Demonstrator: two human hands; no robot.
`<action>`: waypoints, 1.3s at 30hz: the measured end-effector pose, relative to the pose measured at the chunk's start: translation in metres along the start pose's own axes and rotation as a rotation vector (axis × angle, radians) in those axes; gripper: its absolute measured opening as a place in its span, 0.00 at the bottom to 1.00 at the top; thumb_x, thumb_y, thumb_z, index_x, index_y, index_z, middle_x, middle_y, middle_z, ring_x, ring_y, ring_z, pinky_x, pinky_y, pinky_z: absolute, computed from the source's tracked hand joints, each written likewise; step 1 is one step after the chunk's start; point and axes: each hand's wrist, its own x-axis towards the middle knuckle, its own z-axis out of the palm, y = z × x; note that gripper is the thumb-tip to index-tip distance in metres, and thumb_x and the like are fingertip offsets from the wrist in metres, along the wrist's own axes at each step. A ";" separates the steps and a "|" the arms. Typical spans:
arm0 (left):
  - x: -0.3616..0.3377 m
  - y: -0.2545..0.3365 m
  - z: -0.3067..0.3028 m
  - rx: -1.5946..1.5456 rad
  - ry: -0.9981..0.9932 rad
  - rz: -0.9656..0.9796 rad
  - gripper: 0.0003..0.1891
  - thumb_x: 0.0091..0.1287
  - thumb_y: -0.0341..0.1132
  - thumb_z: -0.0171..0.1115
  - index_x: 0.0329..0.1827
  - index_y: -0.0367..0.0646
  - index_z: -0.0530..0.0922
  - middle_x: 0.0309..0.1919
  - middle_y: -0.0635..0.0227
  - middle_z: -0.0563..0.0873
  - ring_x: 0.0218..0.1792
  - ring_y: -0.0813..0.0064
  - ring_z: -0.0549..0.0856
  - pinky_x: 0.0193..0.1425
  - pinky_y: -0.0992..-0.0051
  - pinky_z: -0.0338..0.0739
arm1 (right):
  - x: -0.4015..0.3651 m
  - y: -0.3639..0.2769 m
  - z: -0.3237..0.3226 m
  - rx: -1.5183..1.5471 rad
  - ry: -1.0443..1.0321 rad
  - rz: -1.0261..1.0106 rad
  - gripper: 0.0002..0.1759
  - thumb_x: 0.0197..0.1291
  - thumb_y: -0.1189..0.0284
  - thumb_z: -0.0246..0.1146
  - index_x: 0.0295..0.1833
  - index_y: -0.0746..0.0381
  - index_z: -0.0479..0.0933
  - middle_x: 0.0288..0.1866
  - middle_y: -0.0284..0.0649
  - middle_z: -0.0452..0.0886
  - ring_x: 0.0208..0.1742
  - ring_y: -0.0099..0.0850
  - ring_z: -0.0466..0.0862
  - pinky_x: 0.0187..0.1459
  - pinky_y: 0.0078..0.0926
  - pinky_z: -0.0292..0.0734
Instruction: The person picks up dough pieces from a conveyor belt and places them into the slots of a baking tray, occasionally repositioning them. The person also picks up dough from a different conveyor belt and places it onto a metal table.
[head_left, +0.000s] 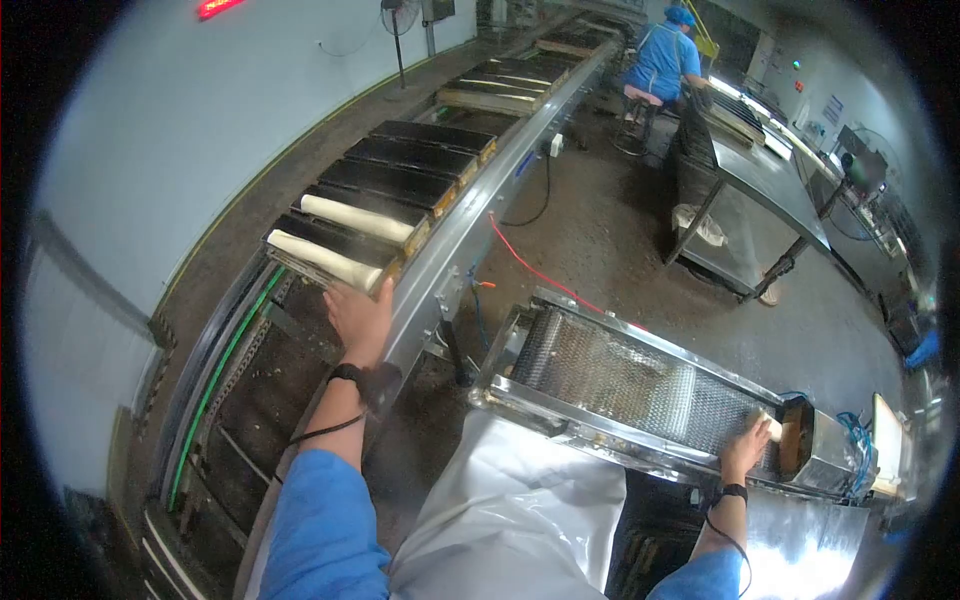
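Observation:
My left hand (358, 318) is at the near end of a long pale dough roll (322, 257), its fingers stretched out against the roll's end and the pan edge. That roll lies in the nearest dark baking pan (290, 223); a second dough roll (357, 217) lies in the pan behind it. Off to the right, my right hand (742, 452) has its fingers around a pale piece of dough (768, 427) by the outlet of a metal machine (832, 447). Part of that piece is hidden by the fingers. Below it runs a metal mesh belt (625, 372).
Several dark pans (410, 180) line a long conveyor with a steel side rail (480, 195). A co-worker in blue (660, 60) is at the back, near a steel table (770, 185). A red hose (530, 265) crosses the floor; a fan (398, 20) stands by the wall.

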 end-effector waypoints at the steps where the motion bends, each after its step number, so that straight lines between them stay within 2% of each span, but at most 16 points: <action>1: 0.000 0.000 0.000 -0.007 -0.001 0.001 0.55 0.66 0.63 0.56 0.74 0.18 0.45 0.75 0.34 0.51 0.78 0.44 0.50 0.79 0.52 0.50 | 0.007 0.002 0.008 -0.144 0.023 -0.146 0.44 0.55 0.81 0.56 0.78 0.58 0.52 0.81 0.48 0.53 0.79 0.52 0.56 0.76 0.49 0.53; 4: 0.001 0.001 0.001 -0.012 -0.004 -0.016 0.56 0.66 0.63 0.56 0.74 0.19 0.44 0.76 0.34 0.50 0.78 0.44 0.50 0.79 0.52 0.50 | 0.021 0.004 0.015 -0.369 0.091 -0.432 0.47 0.52 0.82 0.59 0.79 0.50 0.53 0.80 0.34 0.58 0.78 0.50 0.58 0.73 0.52 0.57; 6: 0.001 0.000 0.001 -0.012 -0.007 -0.010 0.56 0.66 0.64 0.56 0.75 0.19 0.43 0.76 0.34 0.50 0.78 0.44 0.49 0.79 0.52 0.50 | 0.031 0.003 0.011 -0.056 -0.028 -0.408 0.43 0.51 0.81 0.62 0.76 0.51 0.61 0.75 0.38 0.66 0.76 0.49 0.62 0.69 0.58 0.61; 7: 0.001 -0.001 0.000 -0.006 -0.012 -0.004 0.56 0.66 0.64 0.56 0.75 0.19 0.43 0.76 0.34 0.50 0.78 0.43 0.49 0.80 0.52 0.50 | 0.034 0.003 0.006 -0.035 -0.023 -0.317 0.33 0.51 0.77 0.65 0.67 0.53 0.73 0.66 0.38 0.75 0.71 0.48 0.68 0.65 0.56 0.66; 11: -0.002 -0.001 -0.002 -0.039 0.000 0.011 0.56 0.66 0.64 0.57 0.75 0.19 0.43 0.75 0.33 0.50 0.78 0.43 0.49 0.80 0.52 0.49 | 0.036 -0.002 -0.029 -0.426 -0.046 -0.413 0.18 0.51 0.75 0.65 0.50 0.58 0.81 0.57 0.45 0.78 0.65 0.46 0.72 0.59 0.43 0.73; 16: 0.002 -0.004 0.006 -0.050 0.054 0.028 0.53 0.66 0.60 0.58 0.73 0.16 0.48 0.74 0.31 0.53 0.77 0.42 0.52 0.79 0.52 0.50 | 0.034 -0.024 -0.020 -0.471 -0.027 -0.498 0.15 0.51 0.74 0.65 0.47 0.57 0.83 0.59 0.51 0.76 0.63 0.50 0.75 0.59 0.47 0.74; 18: 0.003 -0.006 0.004 -0.044 0.055 0.052 0.52 0.67 0.60 0.58 0.72 0.15 0.49 0.73 0.30 0.53 0.77 0.41 0.53 0.79 0.52 0.50 | 0.050 -0.039 -0.025 -0.121 -0.129 -0.318 0.14 0.50 0.71 0.66 0.44 0.60 0.83 0.54 0.53 0.80 0.56 0.52 0.81 0.56 0.48 0.77; 19: 0.002 -0.007 0.003 -0.034 0.056 0.085 0.51 0.68 0.59 0.57 0.72 0.15 0.50 0.73 0.29 0.54 0.76 0.40 0.53 0.79 0.53 0.51 | 0.055 -0.063 -0.060 -0.002 -0.146 -0.284 0.16 0.48 0.69 0.67 0.44 0.61 0.83 0.44 0.54 0.85 0.47 0.54 0.85 0.49 0.47 0.80; 21: 0.000 -0.006 0.001 -0.051 0.073 0.090 0.50 0.68 0.58 0.57 0.71 0.14 0.51 0.72 0.28 0.55 0.76 0.40 0.54 0.79 0.54 0.51 | 0.099 -0.071 -0.074 0.389 0.038 -0.439 0.12 0.48 0.72 0.69 0.39 0.66 0.82 0.30 0.45 0.86 0.34 0.39 0.87 0.35 0.36 0.80; 22: -0.001 -0.007 0.000 -0.066 0.090 0.100 0.50 0.68 0.57 0.58 0.70 0.13 0.52 0.72 0.28 0.57 0.76 0.40 0.55 0.79 0.55 0.52 | 0.090 -0.112 -0.130 0.881 -0.174 -0.266 0.09 0.50 0.73 0.68 0.36 0.66 0.81 0.29 0.39 0.84 0.30 0.29 0.84 0.30 0.29 0.77; 23: -0.001 -0.008 -0.001 -0.084 0.105 0.122 0.49 0.68 0.56 0.58 0.69 0.13 0.54 0.71 0.27 0.57 0.75 0.39 0.57 0.79 0.55 0.52 | 0.097 -0.137 -0.165 0.930 -0.118 -0.422 0.09 0.53 0.70 0.67 0.36 0.64 0.81 0.29 0.36 0.83 0.27 0.27 0.83 0.27 0.27 0.75; 26: 0.003 -0.015 0.010 -0.086 0.147 0.151 0.48 0.68 0.56 0.59 0.69 0.12 0.55 0.70 0.27 0.58 0.74 0.40 0.59 0.79 0.55 0.52 | 0.071 -0.236 -0.282 1.330 -0.207 -0.347 0.19 0.61 0.62 0.64 0.50 0.65 0.78 0.39 0.43 0.85 0.34 0.34 0.86 0.34 0.29 0.82; 28: -0.001 -0.013 0.002 -0.093 0.133 0.157 0.48 0.68 0.56 0.59 0.69 0.13 0.56 0.70 0.27 0.59 0.73 0.40 0.60 0.79 0.55 0.53 | 0.071 -0.294 -0.314 1.798 -0.421 -0.624 0.27 0.66 0.60 0.63 0.62 0.68 0.71 0.57 0.55 0.79 0.52 0.41 0.85 0.51 0.33 0.85; 30: -0.001 -0.015 0.004 -0.073 0.133 0.170 0.48 0.68 0.57 0.58 0.68 0.13 0.56 0.70 0.27 0.59 0.74 0.40 0.59 0.78 0.54 0.54 | 0.025 -0.347 -0.349 2.072 -0.690 -0.807 0.35 0.68 0.61 0.62 0.72 0.68 0.61 0.71 0.62 0.65 0.68 0.47 0.74 0.67 0.40 0.75; 34: 0.000 -0.018 0.011 -0.102 0.138 0.157 0.49 0.69 0.59 0.55 0.69 0.12 0.55 0.70 0.25 0.59 0.74 0.38 0.58 0.79 0.53 0.51 | -0.009 -0.383 -0.356 1.917 -0.618 -0.940 0.43 0.66 0.63 0.64 0.78 0.66 0.50 0.75 0.63 0.58 0.75 0.50 0.65 0.73 0.43 0.66; 39: -0.001 -0.015 0.002 -0.051 0.117 0.118 0.52 0.69 0.60 0.55 0.68 0.09 0.51 0.70 0.22 0.55 0.74 0.35 0.55 0.80 0.54 0.46 | -0.005 -0.336 -0.266 1.663 -0.624 -0.618 0.48 0.63 0.64 0.68 0.80 0.59 0.47 0.80 0.57 0.52 0.80 0.48 0.55 0.76 0.45 0.58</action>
